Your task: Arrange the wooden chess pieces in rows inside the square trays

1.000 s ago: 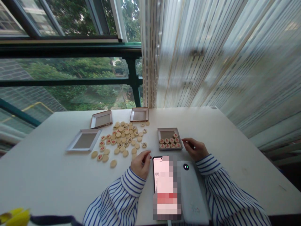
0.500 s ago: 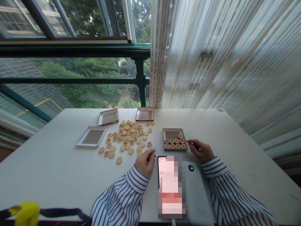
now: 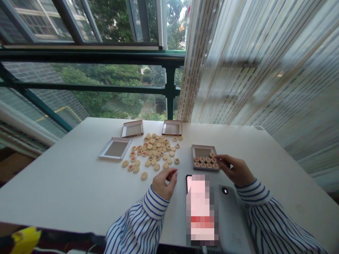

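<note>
Left hand (image 3: 164, 184); right hand (image 3: 236, 171), at shallow grey rectangular box (image 3: 201, 152): grips indiscernible. A nudge could displace red-marked cream discs (image 3: 202, 159).

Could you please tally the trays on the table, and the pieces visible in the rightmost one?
Shallow rectangular grey-bottomed trays: 4
Round beige red-marked pieces visible in the rightmost tray: 9
Total: 13

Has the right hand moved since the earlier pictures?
Yes: judged against the tray of red-marked pieces, the right hand has shifted slightly left, its fingertips now overlapping the tray's right edge.
</note>
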{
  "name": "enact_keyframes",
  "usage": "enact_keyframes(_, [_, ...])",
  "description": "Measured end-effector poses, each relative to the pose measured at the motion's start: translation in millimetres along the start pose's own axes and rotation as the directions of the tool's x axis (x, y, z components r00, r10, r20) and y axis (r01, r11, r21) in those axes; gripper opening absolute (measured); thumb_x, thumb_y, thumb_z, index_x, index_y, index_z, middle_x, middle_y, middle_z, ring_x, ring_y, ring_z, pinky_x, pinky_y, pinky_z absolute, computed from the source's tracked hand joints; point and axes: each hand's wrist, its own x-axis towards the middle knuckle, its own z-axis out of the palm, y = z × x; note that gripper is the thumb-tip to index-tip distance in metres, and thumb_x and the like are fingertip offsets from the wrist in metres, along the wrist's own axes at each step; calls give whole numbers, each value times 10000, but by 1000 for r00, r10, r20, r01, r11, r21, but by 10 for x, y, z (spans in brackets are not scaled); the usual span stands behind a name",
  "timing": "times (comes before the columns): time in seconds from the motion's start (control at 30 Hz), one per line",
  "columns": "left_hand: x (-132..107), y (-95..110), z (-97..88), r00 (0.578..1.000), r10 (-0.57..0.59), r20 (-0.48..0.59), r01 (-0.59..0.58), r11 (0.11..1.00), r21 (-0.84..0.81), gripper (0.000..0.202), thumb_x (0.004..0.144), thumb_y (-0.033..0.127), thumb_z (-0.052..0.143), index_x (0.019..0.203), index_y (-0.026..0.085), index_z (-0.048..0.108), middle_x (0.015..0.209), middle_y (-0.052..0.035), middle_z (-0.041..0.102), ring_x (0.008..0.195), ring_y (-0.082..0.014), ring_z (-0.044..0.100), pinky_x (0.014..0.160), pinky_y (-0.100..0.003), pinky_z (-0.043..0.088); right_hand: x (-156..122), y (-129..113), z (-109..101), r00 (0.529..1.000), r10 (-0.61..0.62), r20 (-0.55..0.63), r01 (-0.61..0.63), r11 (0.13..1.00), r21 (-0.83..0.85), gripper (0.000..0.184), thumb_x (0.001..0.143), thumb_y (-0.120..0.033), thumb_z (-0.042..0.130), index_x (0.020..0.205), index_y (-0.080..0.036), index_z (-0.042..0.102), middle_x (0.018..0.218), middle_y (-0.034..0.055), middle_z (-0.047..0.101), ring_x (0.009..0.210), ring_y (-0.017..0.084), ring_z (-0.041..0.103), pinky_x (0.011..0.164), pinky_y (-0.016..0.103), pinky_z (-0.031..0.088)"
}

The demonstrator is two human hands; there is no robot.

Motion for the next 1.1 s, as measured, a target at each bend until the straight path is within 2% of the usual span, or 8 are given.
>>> enact_keyframes(0.23, [18,-9,-267,999,33,-37,-32,999,23,182,776,276,492,806,159,629,687,-36,646,575,-104,556,561,-233,485,210,-207,10,986,-116,121,121,992,-35,236,808,-290,459,893,-149,627,642,34,633,499,94,511,501,207,421])
enact_keyframes(0.43, [54,-76,-552,992,17,-128,-6,997,80,148,759,270,526,794,173,632,713,-23,652,591,-104,569,568,-224,485,436,-425,101,948,-229,222,247,967,-59,211,812,-263,453,871,-154,624,679,40,636,544,98,524,536,209,417])
enact_keyframes(0.7, [48,-317,-868,967,-35,-253,71,988,138,164,741,299,548,806,175,633,712,-15,655,576,-103,582,560,-218,501,676,-718,299,890,-333,312,380,920,-100,197,812,-223,441,855,-164,624,650,23,598,577,99,519,569,205,388])
enact_keyframes(0.83, [52,-413,-1027,953,-33,-303,94,977,190,185,741,311,548,825,169,632,738,-22,663,576,-101,583,558,-213,506,773,-865,410,847,-376,376,440,893,-96,193,799,-197,449,874,-172,625,710,28,620,602,100,533,583,206,382])
enact_keyframes(1.03, [67,-622,-1211,946,-14,-323,112,951,288,215,743,335,544,865,180,629,770,-28,663,611,-119,597,579,-242,516,897,-1040,623,799,-384,463,474,876,-91,195,783,-190,464,889,-180,627,767,37,632,648,106,545,593,210,371])
enact_keyframes(1.1, [73,-724,-1246,948,26,-317,82,943,322,241,747,341,536,884,165,626,817,-47,665,654,-134,607,583,-254,513,934,-1093,690,786,-386,483,490,865,-105,190,780,-195,464,880,-186,625,790,35,636,663,112,550,588,216,363])
